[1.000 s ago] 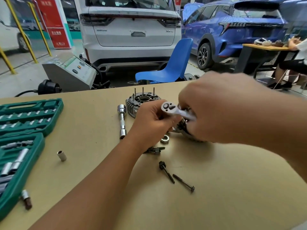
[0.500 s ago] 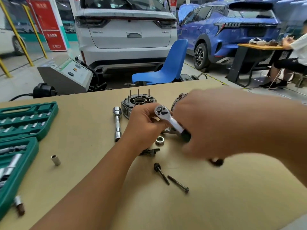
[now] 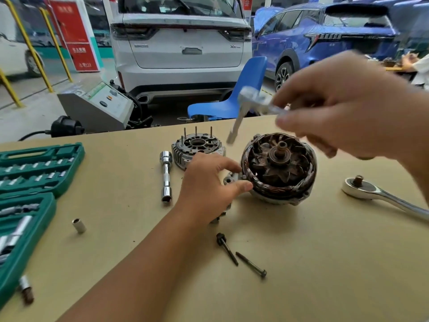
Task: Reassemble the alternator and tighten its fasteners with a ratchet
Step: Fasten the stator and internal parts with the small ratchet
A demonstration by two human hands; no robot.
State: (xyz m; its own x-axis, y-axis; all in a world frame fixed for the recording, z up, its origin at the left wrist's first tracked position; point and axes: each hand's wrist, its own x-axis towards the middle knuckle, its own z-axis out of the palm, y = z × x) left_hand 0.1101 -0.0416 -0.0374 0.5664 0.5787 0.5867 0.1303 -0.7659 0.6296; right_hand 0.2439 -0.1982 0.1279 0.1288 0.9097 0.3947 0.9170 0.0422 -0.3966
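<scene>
The right hand [image 3: 343, 105] has lifted its ratchet [image 3: 250, 105] off the now-uncovered alternator [image 3: 278, 168].

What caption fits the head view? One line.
Left hand steadies rusty open alternator body; right hand lifts blurred silver ratchet.
</scene>
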